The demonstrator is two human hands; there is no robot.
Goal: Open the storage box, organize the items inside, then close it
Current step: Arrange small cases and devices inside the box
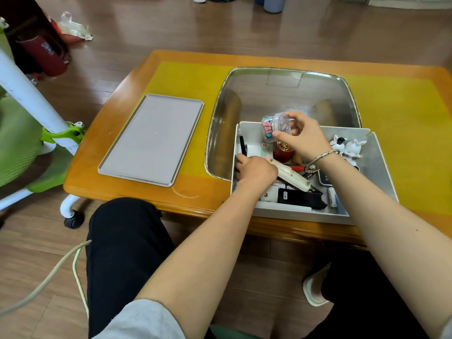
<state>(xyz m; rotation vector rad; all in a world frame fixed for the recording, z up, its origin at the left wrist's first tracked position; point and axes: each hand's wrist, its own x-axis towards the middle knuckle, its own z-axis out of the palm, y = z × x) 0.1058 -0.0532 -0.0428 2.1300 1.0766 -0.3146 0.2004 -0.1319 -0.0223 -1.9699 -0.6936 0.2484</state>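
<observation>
The white storage box (303,212) stands open on the table's near right edge. Its grey lid (151,139) lies flat on the table to the left. My right hand (303,138) grips a clear plastic jar (274,127) of pink and blue clips, held above the box's back left part. My left hand (256,170) reaches into the box's left side, fingers curled among the items near a black pen (242,145); what it holds is hidden. Inside lie a cream device (291,177), a black rectangular device (299,198), a dark red jar (283,152) and white bunny figures (347,146).
A clear plastic bin (283,94) stands on the table right behind the box. The wooden table (122,189) has a yellow mat. A green and white chair (29,133) stands at the left, and a cable (49,277) hangs near my knee.
</observation>
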